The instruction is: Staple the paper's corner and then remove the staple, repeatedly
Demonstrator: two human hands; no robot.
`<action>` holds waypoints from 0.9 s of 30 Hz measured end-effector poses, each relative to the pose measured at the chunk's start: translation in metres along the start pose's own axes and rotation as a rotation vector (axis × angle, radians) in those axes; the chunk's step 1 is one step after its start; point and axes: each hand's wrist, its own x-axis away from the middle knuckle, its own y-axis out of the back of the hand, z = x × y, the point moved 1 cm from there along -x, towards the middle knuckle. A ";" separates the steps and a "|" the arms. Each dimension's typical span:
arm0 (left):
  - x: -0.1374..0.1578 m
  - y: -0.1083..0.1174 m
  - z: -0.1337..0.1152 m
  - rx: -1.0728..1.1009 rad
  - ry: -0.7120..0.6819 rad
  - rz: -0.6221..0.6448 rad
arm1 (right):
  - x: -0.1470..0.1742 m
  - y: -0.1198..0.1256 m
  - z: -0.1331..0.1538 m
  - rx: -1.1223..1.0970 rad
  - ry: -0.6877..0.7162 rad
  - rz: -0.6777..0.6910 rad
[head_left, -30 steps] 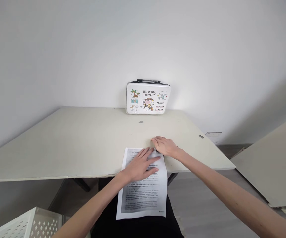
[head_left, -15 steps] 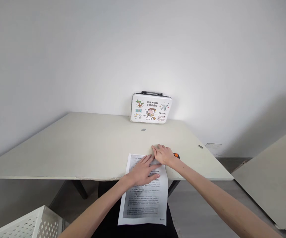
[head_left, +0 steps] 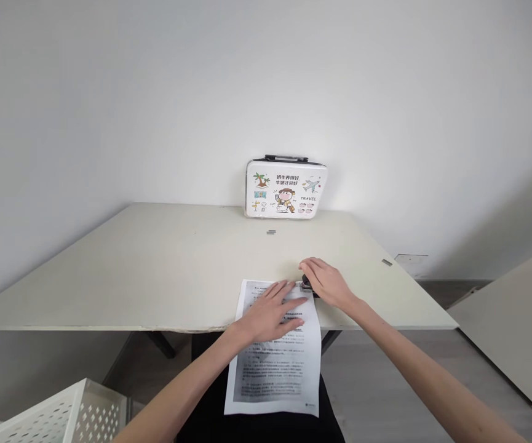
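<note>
A printed sheet of paper lies at the table's front edge, its lower part hanging over my lap. My left hand is spread flat on its upper half, fingers apart. At the sheet's top right corner, my right hand is wrapped over a black stapler. Only the stapler's dark front end and a bit of metal show; the hand hides the rest. The stapler's front meets the paper's corner, though whether the sheet sits between its jaws I cannot tell.
A white case with cartoon prints stands at the back of the pale table, by the wall. Small grey strips, seemingly staples, lie before it; another grey strip is near the right edge. A white perforated basket stands lower left.
My right hand has shifted from pressing near the paper's top right corner to gripping over the stapler there. My left hand stays flat on the sheet. The view has shifted slightly.
</note>
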 end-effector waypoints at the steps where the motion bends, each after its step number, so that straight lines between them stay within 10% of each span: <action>1: -0.001 0.001 -0.001 0.000 0.003 0.003 | 0.009 -0.001 -0.007 -0.023 0.013 -0.021; 9: 0.000 0.010 0.011 -0.007 0.044 0.057 | 0.070 -0.014 -0.075 -0.117 -0.173 -0.162; 19: -0.010 0.059 0.071 -0.204 0.052 0.068 | 0.069 -0.006 -0.082 -0.311 -0.340 -0.188; 27: 0.081 0.106 0.068 -0.225 0.147 0.103 | 0.070 -0.005 -0.086 -0.379 -0.347 -0.209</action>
